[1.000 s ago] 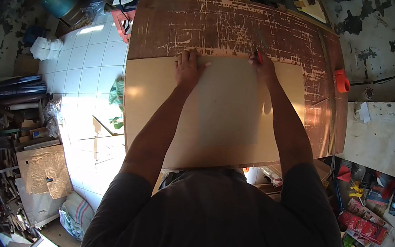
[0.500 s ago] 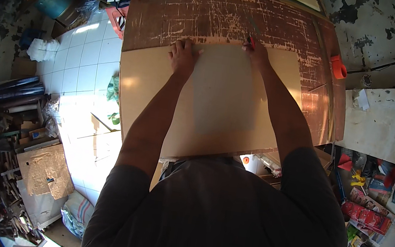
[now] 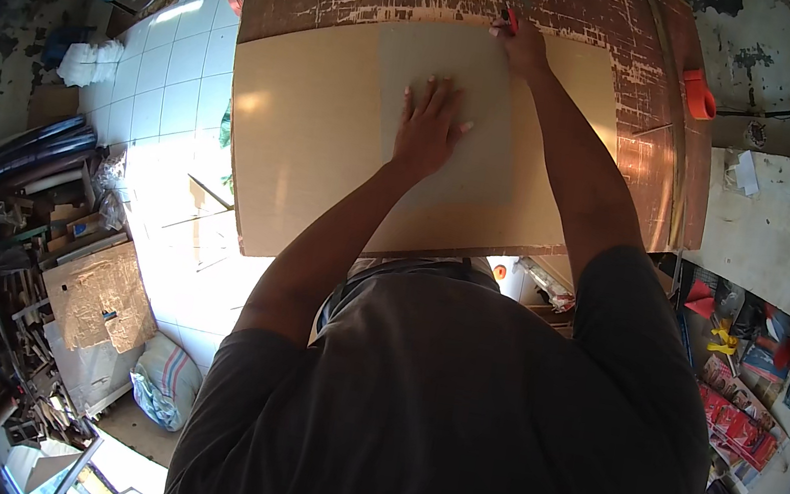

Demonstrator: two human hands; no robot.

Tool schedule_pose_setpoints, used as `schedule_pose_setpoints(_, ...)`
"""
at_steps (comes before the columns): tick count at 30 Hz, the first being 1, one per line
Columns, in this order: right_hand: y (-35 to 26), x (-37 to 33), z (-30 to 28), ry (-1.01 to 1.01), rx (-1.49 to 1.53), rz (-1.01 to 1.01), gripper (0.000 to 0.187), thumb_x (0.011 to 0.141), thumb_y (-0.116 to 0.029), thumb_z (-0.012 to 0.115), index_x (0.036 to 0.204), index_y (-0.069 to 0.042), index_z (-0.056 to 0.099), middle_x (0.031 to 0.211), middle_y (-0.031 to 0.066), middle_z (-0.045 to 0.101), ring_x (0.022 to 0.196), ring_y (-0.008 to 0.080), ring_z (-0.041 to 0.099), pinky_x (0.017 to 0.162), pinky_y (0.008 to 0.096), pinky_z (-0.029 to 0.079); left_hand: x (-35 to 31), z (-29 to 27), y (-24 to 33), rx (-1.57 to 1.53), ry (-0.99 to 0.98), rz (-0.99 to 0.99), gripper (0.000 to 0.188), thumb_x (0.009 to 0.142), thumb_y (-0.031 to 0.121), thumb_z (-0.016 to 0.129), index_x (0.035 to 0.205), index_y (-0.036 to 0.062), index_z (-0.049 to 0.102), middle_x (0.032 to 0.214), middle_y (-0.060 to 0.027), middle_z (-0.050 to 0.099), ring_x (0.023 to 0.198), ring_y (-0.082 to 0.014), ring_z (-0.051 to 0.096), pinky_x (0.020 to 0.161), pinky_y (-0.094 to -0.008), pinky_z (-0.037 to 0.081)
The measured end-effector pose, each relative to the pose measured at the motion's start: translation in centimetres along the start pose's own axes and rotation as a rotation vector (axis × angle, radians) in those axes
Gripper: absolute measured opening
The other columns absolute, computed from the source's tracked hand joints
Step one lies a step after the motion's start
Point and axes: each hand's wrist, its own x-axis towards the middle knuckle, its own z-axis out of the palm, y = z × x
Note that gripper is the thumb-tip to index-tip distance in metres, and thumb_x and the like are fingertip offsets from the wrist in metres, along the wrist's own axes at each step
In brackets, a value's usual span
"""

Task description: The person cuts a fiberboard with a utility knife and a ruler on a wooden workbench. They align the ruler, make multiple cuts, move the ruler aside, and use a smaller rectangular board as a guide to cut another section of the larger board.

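A wide tan board (image 3: 299,143) lies on the scratched red-brown table (image 3: 322,9). On its middle rests a greyish rectangular sheet (image 3: 482,98). My left hand (image 3: 426,135) presses flat on this sheet with its fingers spread. At the sheet's far right corner, my right hand (image 3: 525,51) is closed around a slim red tool (image 3: 512,21). Most of the tool is hidden in the fingers, so its exact kind cannot be made out.
An orange-red ring-shaped object (image 3: 699,95) sits at the table's right edge, by a long wooden strip (image 3: 672,155). Scrap wood (image 3: 70,292) is piled at the left. Packets and loose items (image 3: 745,418) lie low on the right. Part of another person shows at the top left.
My left hand has come back from the sheet's far edge to lie on its middle. My right hand stays at the far right corner with the red tool. The whole view has shifted.
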Motion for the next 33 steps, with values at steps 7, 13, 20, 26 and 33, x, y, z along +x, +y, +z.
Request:
schedule_pose_setpoints(7,0.6,-0.7,-0.6,0.142,0.040,-0.021,0.038,0.088,-0.031,0.077,0.117,-0.010,0.067,0.103,0.0091,0.074,0.096,0.0261,0.071,0.086,0.0388,0.054,0.0,0.2,1.6,0.207,0.036,0.024,0.069,0.104,0.057,0.037,0.161,0.0194,0.025,0.167,-0.0108,0.021,0.156,-0.0318,0.016,0.125,-0.0586,0.011)
schedule_pose_setpoints(13,-1.6,-8.8,-5.3,0.189,0.793,0.170,0.034,0.105,-0.038,0.057,0.123,-0.008,0.056,0.073,-0.0010,0.052,0.059,0.0078,0.052,0.051,0.0255,0.045,-0.7,0.4,1.1,0.304,-0.029,-0.047,0.070,0.104,0.060,0.029,0.163,0.0252,0.016,0.170,-0.0079,0.012,0.157,-0.0300,0.009,0.126,-0.0564,0.007)
schedule_pose_setpoints(20,1.7,-25.8,-11.8,-0.268,0.573,0.387,0.030,0.107,-0.040,0.052,0.113,-0.010,0.056,0.069,-0.0012,0.049,0.058,0.0068,0.050,0.050,0.0227,0.043,-0.4,0.1,1.7,0.337,-0.012,-0.015,0.067,0.105,0.058,0.028,0.163,0.0273,0.015,0.171,-0.0057,0.009,0.158,-0.0290,0.006,0.127,-0.0557,0.006)
schedule_pose_setpoints(26,0.5,-30.7,-11.0,-0.592,-0.114,-0.131,0.024,0.104,-0.030,0.055,0.104,-0.006,0.054,0.077,0.0124,0.061,0.069,0.0263,0.067,0.061,0.0436,0.051,-0.9,0.5,1.6,0.348,0.001,-0.028,0.067,0.105,0.059,0.028,0.163,0.0270,0.016,0.171,-0.0061,0.010,0.158,-0.0286,0.006,0.127,-0.0555,0.005)
schedule_pose_setpoints(33,-4.3,-29.0,-5.8,-0.743,-0.630,-0.603,0.016,0.102,-0.020,0.052,0.102,-0.004,0.054,0.086,0.0162,0.067,0.070,0.0326,0.071,0.061,0.0451,0.058,-0.9,0.7,1.6,0.319,0.050,-0.008,0.067,0.105,0.059,0.028,0.163,0.0272,0.018,0.171,-0.0058,0.011,0.157,-0.0282,0.009,0.128,-0.0529,0.006)
